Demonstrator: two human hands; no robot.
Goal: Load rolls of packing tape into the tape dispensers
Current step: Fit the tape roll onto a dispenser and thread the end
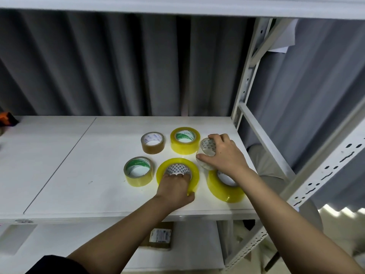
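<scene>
My left hand [174, 189] grips the big yellow roll [177, 175] lying flat on the white shelf [79, 175] — fingers hooked into its core, thumb on the outer rim. My right hand [224, 155] curls round a small clear roll [207, 153], tilted up beside it. Four more rolls lie around them — a brown roll [152, 142] and three yellowish ones.

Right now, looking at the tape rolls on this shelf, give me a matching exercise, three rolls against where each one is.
Things:
1. brown roll
2. wide yellow roll
3. clear roll

States:
A. gripped by the right hand, lifted and tilted
B. lying flat, untouched, at the back
C. under the left hand, fingers in its core

Pairs: 1-B, 2-C, 3-A
</scene>
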